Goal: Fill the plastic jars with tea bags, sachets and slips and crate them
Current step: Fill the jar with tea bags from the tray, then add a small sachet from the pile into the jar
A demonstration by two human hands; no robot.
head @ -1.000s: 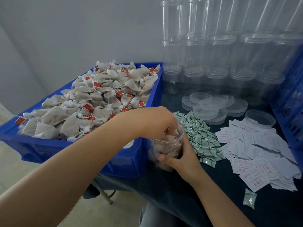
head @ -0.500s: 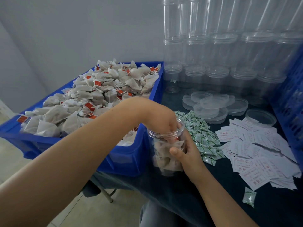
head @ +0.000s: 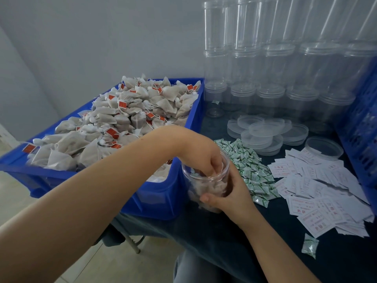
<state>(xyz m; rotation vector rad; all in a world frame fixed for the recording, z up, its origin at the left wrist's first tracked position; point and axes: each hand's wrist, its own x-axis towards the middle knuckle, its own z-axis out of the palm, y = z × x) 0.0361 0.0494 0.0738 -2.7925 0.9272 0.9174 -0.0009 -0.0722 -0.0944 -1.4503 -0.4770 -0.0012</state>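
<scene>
At the tabletop's front edge, our right hand (head: 228, 198) grips the jar (head: 206, 184) around its wall. Our left hand (head: 206, 154) has fingers curled inside on the tea bags (head: 206, 185); we cannot tell if they pinch. We judge the jar light, thin and slippery, the bags soft.

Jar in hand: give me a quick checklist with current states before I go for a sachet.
1. Jar held: ok, right hand grips its side.
2. Left hand free: not ok, its fingers are inside the jar mouth on the tea bags.
3. Tea bag count: cannot tell, contents blurred.
4. Green sachets available: ok, piled just right of the jar.
5. Paper slips available: ok, spread beyond the sachets.
6. Lids available: ok, stacked behind the sachets.
</scene>
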